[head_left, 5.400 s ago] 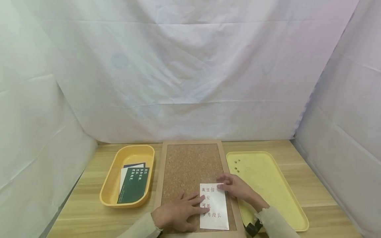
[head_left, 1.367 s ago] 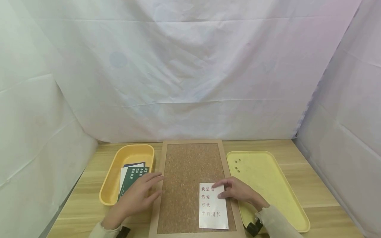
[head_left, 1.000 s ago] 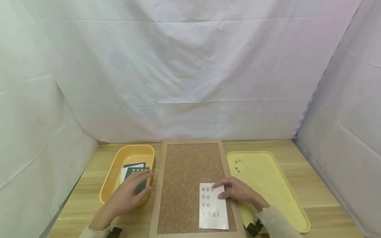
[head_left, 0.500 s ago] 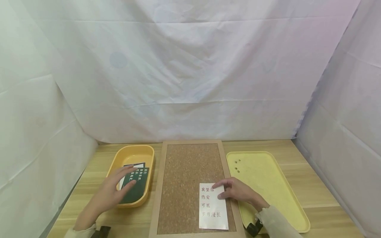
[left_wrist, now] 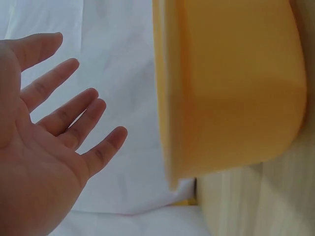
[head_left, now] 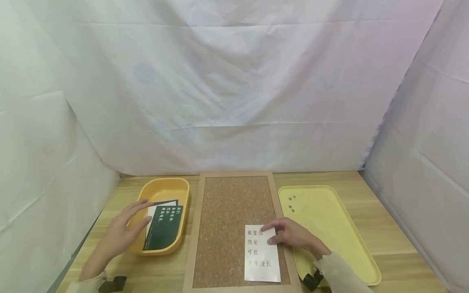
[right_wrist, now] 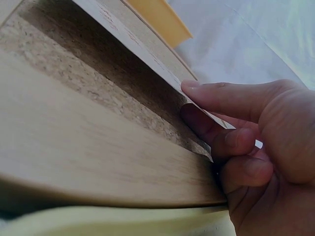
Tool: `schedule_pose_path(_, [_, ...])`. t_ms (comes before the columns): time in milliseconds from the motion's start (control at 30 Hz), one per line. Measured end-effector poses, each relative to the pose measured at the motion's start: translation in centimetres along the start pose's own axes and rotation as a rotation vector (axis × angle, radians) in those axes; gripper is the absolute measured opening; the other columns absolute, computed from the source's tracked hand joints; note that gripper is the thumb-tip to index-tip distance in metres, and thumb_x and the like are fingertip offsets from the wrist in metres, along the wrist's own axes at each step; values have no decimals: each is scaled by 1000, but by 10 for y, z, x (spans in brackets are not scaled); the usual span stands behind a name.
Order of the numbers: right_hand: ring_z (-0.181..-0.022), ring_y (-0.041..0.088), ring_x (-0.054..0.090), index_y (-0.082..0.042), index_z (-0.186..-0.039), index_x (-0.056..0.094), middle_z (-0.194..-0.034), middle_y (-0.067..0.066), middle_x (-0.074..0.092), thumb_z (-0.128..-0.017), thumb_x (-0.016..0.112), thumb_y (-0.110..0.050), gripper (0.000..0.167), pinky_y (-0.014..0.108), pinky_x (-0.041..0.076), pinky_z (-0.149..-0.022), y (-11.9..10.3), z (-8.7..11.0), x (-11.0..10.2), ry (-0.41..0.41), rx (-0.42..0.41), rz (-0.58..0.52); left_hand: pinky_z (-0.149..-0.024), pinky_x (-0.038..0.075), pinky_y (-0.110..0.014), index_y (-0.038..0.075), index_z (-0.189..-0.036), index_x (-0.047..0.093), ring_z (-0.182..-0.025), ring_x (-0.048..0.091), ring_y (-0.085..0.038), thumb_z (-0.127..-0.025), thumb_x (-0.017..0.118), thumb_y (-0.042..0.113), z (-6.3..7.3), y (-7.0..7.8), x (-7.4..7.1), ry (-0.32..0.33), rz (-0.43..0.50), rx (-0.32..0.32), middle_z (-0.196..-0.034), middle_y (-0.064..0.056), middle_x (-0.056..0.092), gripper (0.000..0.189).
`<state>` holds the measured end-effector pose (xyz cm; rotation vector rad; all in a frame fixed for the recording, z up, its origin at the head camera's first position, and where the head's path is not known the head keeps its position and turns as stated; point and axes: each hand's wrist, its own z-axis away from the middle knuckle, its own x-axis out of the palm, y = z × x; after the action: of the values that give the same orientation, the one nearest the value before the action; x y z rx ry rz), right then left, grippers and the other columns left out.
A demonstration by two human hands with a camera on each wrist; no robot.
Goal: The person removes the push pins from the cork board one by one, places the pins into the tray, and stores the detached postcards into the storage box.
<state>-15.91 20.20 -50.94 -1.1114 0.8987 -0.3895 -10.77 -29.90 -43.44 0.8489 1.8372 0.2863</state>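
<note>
A white card [head_left: 258, 264] with red characters lies at the lower right of the framed corkboard [head_left: 234, 199]. My right hand [head_left: 294, 234] pinches its upper right edge; in the right wrist view the thumb [right_wrist: 221, 96] is on the printed face and a finger is under the card, which stands slightly off the cork. My left hand [head_left: 119, 232], fingers spread and holding nothing, hovers over the left rim of the orange tray [head_left: 185, 187]. Inside the tray a green card [head_left: 166, 232] with white characters lies over a white card [head_left: 151, 212] and a dark blue one.
To the right of the corkboard sits a flat yellow tray [head_left: 329, 228], with several small pins [head_left: 290, 206] near its upper left corner. White cloth [head_left: 234, 101] hangs behind and along both sides of the wooden table [head_left: 388, 228].
My left hand has left the white card on the corkboard and moved left across the green card to the orange tray's far-left rim. The right hand has stayed at the white card.
</note>
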Motion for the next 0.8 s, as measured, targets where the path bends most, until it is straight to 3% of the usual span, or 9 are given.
schedule_pose_path(67, [-100,15,66,-15,-118,72,-122,6,70,-85,76,-17,33,22,50,-84,0,0,0,-1,-5,1,-99,24,1,9,-128,64,-134,44,-6,-93,69,12,2,-7,-1,12,7,-33,-139,-18,56,36])
schedule_pose_path(133, [-102,15,66,-15,-118,72,-122,5,70,-85,77,-17,33,21,50,-86,0,-1,-1,1,-11,6,-95,27,3,7,-130,63,-128,39,10,-95,67,14,3,-13,-2,12,24,-74,-140,-18,54,36])
schedule_pose_path(167, [-102,15,65,-15,-117,72,-122,5,70,-85,77,-17,32,21,50,-86,0,-1,-1,0,-12,4,-93,29,3,7,-131,62,-126,38,12,-96,66,14,4,-16,-3,10,30,-90,-141,-18,53,36])
schedule_pose_path(300, [-102,15,66,-15,-117,72,-121,5,70,-85,77,-16,32,21,50,-85,0,-2,-2,-6,-17,-8,-89,35,-1,8,-134,59,-126,48,-12,-98,63,18,7,-23,-6,-18,31,-159,-144,-19,50,37])
schedule_pose_path(367, [-102,14,66,-15,-117,72,-122,6,70,-85,77,-16,32,21,50,-85,0,-2,-2,-10,-21,-13,-88,37,-3,8,-135,59,-125,49,-29,-99,62,19,7,-26,-7,-32,22,-181,-145,-19,48,38])
schedule_pose_path(433, [-102,14,66,-15,-117,72,-121,6,70,-85,77,-16,32,21,50,-86,1,-2,-1,-10,-22,-13,-88,37,-3,6,-134,59,-124,47,-37,-99,62,20,8,-30,-7,-37,14,-196,-145,-20,48,38])
schedule_pose_path(500, [-104,13,65,-14,-117,72,-122,6,70,-85,77,-16,32,21,49,-88,1,-2,-1,-5,-27,-5,-88,37,-2,6,-134,59,-126,46,-34,-99,63,20,9,-33,-6,-36,16,-203,-145,-21,48,38])
schedule_pose_path(700, [-106,19,65,-15,-117,72,-122,6,70,-85,77,-16,33,22,49,-89,-1,0,0,6,-12,-16,-88,39,-4,5,-134,59,-121,39,10,-98,64,17,14,-44,-3,-25,52,-175,-144,-21,49,38])
schedule_pose_path(800, [-105,19,65,-15,-117,72,-121,6,70,-85,77,-16,32,22,49,-88,0,0,1,10,-14,-7,-89,35,-1,2,-138,54,-134,40,-9,-99,61,19,16,-47,-3,-52,80,-192,-149,-24,41,42])
